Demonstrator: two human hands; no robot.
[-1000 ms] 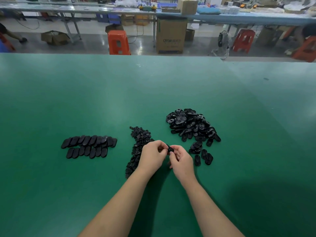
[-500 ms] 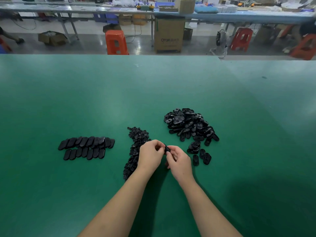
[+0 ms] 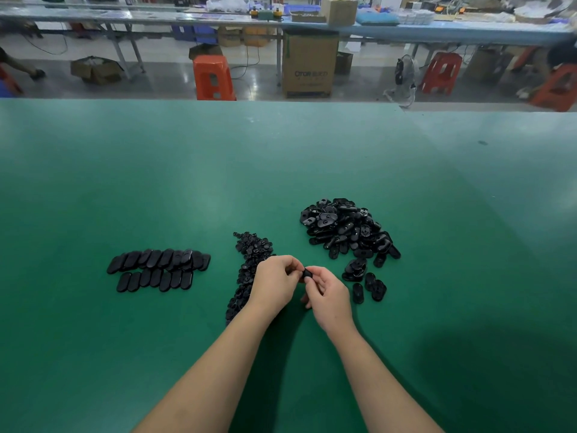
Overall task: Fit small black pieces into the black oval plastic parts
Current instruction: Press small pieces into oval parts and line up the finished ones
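Little moved since the earlier frames: both hands kept together over the same spot, the held part turned slightly between them. Green counter (image 3: 187, 189) bearing everything. Farther right, loose heap of oval parts (image 3: 345, 228), a few strays near its close edge. At left, two neat rows of finished ovals (image 3: 157, 267). Between these, narrow strip of small black pieces (image 3: 251, 260), partly hidden under the left wrist. At centre, left hand (image 3: 274, 284) and right hand (image 3: 327, 295), fingers (image 3: 315, 273) of both curled and pinching one oval part (image 3: 307, 273) just above the counter. Small piece itself hidden by the fingertips; seating impossible to judge. Likely fault: piece pressed in tilted, then popped free into the strip below, caused by blind alignment on an all-black part.
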